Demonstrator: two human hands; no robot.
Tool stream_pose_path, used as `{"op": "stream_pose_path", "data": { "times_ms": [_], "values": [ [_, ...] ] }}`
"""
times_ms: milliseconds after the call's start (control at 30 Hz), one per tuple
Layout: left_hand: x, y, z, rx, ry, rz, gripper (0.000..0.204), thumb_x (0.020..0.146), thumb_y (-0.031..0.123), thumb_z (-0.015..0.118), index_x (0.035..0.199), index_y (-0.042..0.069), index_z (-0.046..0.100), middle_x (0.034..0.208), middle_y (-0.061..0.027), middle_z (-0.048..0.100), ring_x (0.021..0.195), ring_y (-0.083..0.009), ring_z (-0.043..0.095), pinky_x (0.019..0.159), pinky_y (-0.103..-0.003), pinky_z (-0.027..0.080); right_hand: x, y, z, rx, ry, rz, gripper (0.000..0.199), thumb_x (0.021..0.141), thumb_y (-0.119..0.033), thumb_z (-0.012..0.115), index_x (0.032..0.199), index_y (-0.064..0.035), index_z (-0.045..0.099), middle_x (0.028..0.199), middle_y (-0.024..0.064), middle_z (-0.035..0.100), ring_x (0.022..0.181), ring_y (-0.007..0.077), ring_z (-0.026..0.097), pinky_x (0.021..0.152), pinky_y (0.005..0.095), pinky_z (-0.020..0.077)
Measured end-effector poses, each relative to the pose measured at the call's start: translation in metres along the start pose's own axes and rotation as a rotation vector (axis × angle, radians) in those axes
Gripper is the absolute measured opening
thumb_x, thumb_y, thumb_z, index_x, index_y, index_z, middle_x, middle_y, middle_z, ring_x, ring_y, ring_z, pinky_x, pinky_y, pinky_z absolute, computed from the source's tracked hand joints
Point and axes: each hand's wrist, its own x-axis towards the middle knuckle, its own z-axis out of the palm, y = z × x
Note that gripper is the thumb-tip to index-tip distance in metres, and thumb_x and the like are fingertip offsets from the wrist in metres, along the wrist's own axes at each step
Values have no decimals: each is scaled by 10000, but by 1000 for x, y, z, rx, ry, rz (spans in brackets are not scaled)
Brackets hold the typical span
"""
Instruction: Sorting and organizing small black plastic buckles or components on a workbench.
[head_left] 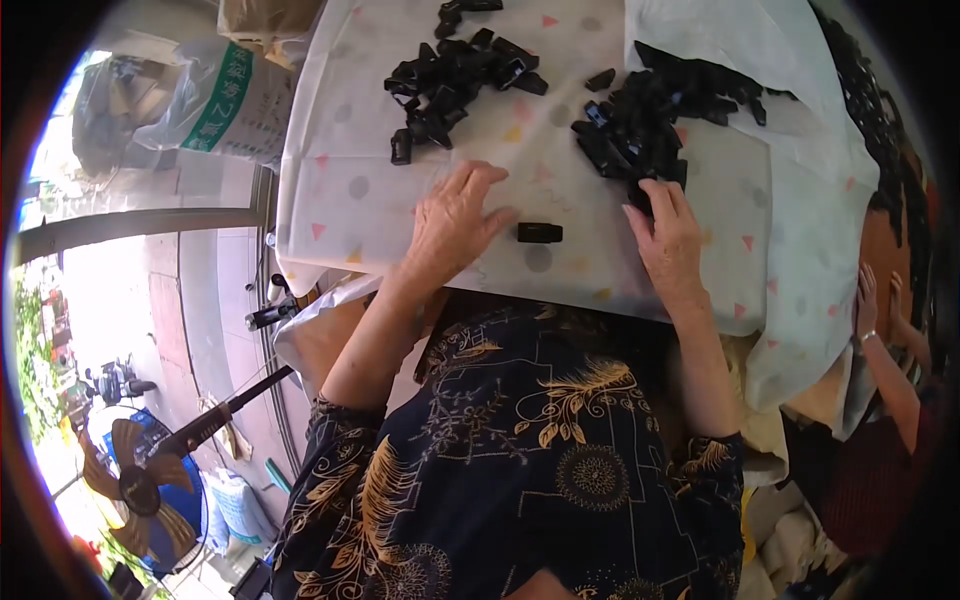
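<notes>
A single small black plastic part [540, 233] lies on the patterned tablecloth [400, 230] between my hands. My left hand [455, 220] is to its left, open, thumb and fingers apart and nothing in them. At the near end of the right heap of black plastic parts [630, 125], my right hand [670, 235] has its thumb and fingers closed around a black part, mostly hidden by the fingers. Another heap of similar black parts [440, 95] is spread farther off, ahead of my left hand.
A white sheet [790, 90] covers the table's right side. Bulky plastic bags [235, 105] stand beyond the left edge. A fan [140, 485] is at the lower left. On the far right, another person's hand [868, 300] rests near a brown surface.
</notes>
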Motion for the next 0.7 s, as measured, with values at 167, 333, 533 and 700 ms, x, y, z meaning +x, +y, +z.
{"op": "stream_pose_path", "data": {
  "times_ms": [167, 333, 533, 700],
  "values": [
    [38, -37, -25, 204, 311, -41, 286, 781, 155, 755, 1040, 103, 646, 1016, -65, 611, 963, -300, 607, 794, -429, 472, 1, 1, -5, -33, 7, -47, 334, 815, -1, 739, 1123, -27, 614, 994, 140, 616, 870, 345, 624, 754, 397, 525],
    [60, -43, -31, 450, 298, -3, 221, 766, 176, 766, 959, 115, 678, 965, -39, 583, 963, -249, 579, 816, -413, 408, -11, 12, -13, 35, 28, 71, 338, 825, 15, 727, 1143, -34, 621, 1005, 126, 631, 836, 290, 635, 738, 381, 519],
    [71, -39, -19, 537, 237, 128, 179, 743, 132, 740, 903, 102, 665, 991, -25, 593, 968, -238, 571, 839, -401, 418, -20, 19, -14, 134, -3, 90, 294, 847, 35, 703, 1130, -16, 641, 984, 106, 627, 808, 236, 623, 703, 313, 511],
    [70, -23, -10, 242, 319, 174, 174, 802, 98, 733, 939, 62, 633, 975, -67, 644, 881, -278, 626, 759, -395, 494, -23, 11, -14, 393, 13, 281, 267, 857, 45, 697, 1114, -4, 648, 948, 76, 627, 798, 168, 616, 694, 273, 498]
  ]
}}
